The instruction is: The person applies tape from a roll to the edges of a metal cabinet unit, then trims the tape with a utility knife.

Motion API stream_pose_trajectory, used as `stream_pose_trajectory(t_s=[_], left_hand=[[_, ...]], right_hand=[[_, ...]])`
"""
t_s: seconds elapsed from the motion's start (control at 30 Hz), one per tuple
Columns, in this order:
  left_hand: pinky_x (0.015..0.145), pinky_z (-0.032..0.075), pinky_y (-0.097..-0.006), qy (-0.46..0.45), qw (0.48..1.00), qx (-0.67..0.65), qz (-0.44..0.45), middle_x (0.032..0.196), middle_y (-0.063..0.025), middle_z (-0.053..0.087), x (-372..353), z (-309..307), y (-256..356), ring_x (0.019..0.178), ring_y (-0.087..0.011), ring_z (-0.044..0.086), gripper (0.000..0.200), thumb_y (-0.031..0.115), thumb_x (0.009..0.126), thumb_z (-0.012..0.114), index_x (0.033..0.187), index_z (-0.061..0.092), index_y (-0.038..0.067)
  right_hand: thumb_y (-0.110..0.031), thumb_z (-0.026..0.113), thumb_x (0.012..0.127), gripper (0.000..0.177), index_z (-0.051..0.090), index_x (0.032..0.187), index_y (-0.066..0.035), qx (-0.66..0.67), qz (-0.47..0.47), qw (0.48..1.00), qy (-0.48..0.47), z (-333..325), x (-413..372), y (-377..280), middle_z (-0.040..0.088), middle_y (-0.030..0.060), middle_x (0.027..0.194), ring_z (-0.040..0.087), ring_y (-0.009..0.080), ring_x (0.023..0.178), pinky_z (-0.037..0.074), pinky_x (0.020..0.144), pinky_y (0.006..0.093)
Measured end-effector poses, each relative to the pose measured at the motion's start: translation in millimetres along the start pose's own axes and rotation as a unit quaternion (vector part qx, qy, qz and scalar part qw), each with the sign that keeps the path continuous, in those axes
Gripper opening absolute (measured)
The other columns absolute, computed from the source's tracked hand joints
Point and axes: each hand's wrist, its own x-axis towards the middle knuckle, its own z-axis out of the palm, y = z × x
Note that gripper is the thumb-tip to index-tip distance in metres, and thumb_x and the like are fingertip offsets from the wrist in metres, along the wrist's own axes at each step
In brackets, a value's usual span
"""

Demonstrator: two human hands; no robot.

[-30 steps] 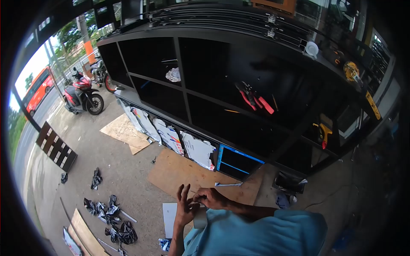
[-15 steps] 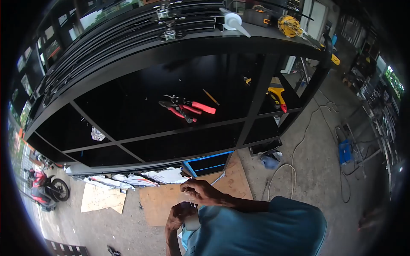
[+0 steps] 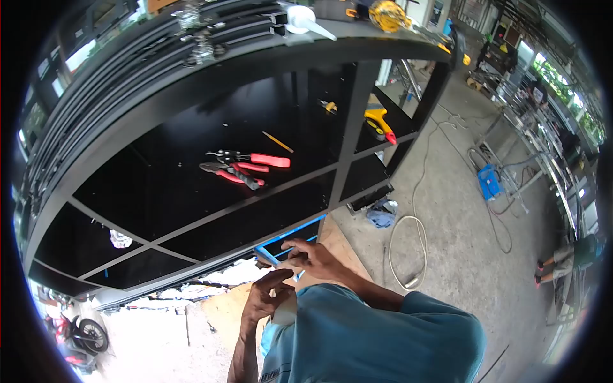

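My left hand [image 3: 268,297] is held close before my chest, its fingers curled, with a pale rounded object [image 3: 286,311] against its palm side. Just above and to the right, my right hand [image 3: 311,258] has bent fingers drawn together; I cannot tell what is in them. Beyond both hands stands a large black cabinet frame [image 3: 345,134]. On its black panel lie red-handled pliers [image 3: 231,176], a second red-handled tool [image 3: 265,159] and a pencil [image 3: 278,142]. A blue-edged frame [image 3: 300,230] leans low behind my right hand.
A yellow-handled brush [image 3: 377,120] lies in the right compartment. A white nozzled tube [image 3: 303,21] and a yellow roll [image 3: 388,16] rest on top. A pale cable [image 3: 418,255] loops over the floor near a blue box [image 3: 490,182]. Another person [image 3: 568,255] is at far right.
The view has turned, shifting the cabinet and tools leftward. My right hand has moved up and right, my left hand upward. Another person now shows at far right.
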Motion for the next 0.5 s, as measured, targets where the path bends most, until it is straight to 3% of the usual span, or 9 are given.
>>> stream_pose_trajectory(t_s=[0.03,0.07,0.17,0.23,0.3,0.33,0.37,0.4,0.5], left_hand=[[0.08,0.056,-0.0321,0.008,1.0,-0.02,-0.006,0.122,-0.0161,0.059,-2,-1,-2,0.094,-0.0248,0.069,0.045,-0.01,0.079,0.064,0.123,0.057,-0.002],[0.081,0.056,-0.033,0.022,0.999,-0.026,-0.008,0.122,-0.0153,0.059,-6,-2,-3,0.096,-0.0246,0.068,0.044,-0.01,0.079,0.064,0.122,0.057,-0.002],[0.084,0.056,-0.0349,0.053,0.997,-0.058,-0.015,0.123,-0.0138,0.059,-16,-12,-12,0.099,-0.0242,0.067,0.046,-0.009,0.08,0.063,0.125,0.056,0.001],[0.084,0.055,-0.0367,0.041,0.994,-0.105,0.0,0.121,-0.0162,0.059,-21,-19,-24,0.1,-0.0258,0.066,0.06,-0.007,0.074,0.064,0.131,0.048,0.0],[0.085,0.054,-0.0384,0.041,0.984,-0.169,0.046,0.122,-0.0175,0.058,-27,-22,-18,0.097,-0.0253,0.065,0.065,-0.003,0.07,0.066,0.132,0.046,-0.003],[0.086,0.053,-0.0375,0.062,0.989,-0.137,0.009,0.124,-0.0177,0.057,-29,-23,-15,0.095,-0.0246,0.066,0.064,-0.004,0.071,0.065,0.133,0.045,-0.003],[0.084,0.053,-0.0361,0.088,0.993,-0.074,-0.013,0.126,-0.0173,0.056,-31,-20,-7,0.091,-0.0223,0.066,0.062,-0.006,0.074,0.065,0.132,0.046,-0.003],[0.081,0.053,-0.0346,0.09,0.99,-0.105,-0.034,0.125,-0.0166,0.057,-34,-21,5,0.089,-0.02,0.067,0.057,-0.008,0.076,0.064,0.131,0.048,-0.003],[0.078,0.053,-0.0313,0.15,0.984,-0.09,-0.041,0.109,-0.013,0.065,-46,-15,-10,0.084,-0.017,0.067,0.055,-0.01,0.077,0.063,0.129,0.049,-0.002]], right_hand=[[0.0,0.065,0.084,0.044,0.052,0.125,-0.006,-0.038,0.021,0.999,-0.023,-11,3,-5,0.063,0.0103,0.109,0.063,0.0171,0.092,0.052,0.082,0.029],[-0.001,0.066,0.083,0.043,0.057,0.124,-0.01,-0.146,-0.154,0.975,0.057,-38,5,-9,0.062,0.0125,0.117,0.064,0.0233,0.097,0.052,0.087,0.0332],[-0.004,0.06,0.084,0.004,0.064,0.082,-0.003,-0.296,-0.101,0.869,0.384,-156,24,-47,0.066,0.0087,0.079,0.065,0.0227,0.076,0.05,0.068,0.0318],[-0.007,0.06,0.087,0.012,0.068,0.092,-0.001,-0.206,-0.147,0.783,0.567,-229,64,-42,0.069,0.0156,0.086,0.067,0.0286,0.079,0.051,0.074,0.0354],[-0.015,0.062,0.085,0.029,0.066,0.109,-0.001,-0.381,-0.117,0.793,0.461,-281,113,-32,0.067,0.0236,0.096,0.066,0.0373,0.092,0.05,0.08,0.0412],[-0.018,0.063,0.082,0.031,0.066,0.107,-0.001,-0.516,-0.123,0.734,0.424,-327,152,21,0.065,0.0242,0.099,0.064,0.0399,0.094,0.05,0.08,0.0441],[-0.031,0.066,0.083,0.037,0.065,0.104,-0.001,-0.674,-0.028,0.694,0.252,-408,204,100,0.065,0.022,0.108,0.062,0.0353,0.105,0.049,0.086,0.0406],[-0.034,0.064,0.085,0.042,0.064,0.109,0.001,-0.515,-0.176,0.812,0.212,-400,215,107,0.064,0.0225,0.111,0.06,0.0356,0.107,0.047,0.091,0.0408],[-0.033,0.064,0.085,0.045,0.063,0.114,0.001,-0.591,-0.164,0.771,0.171,-339,229,73,0.064,0.0221,0.114,0.059,0.0357,0.11,0.043,0.096,0.0406]])
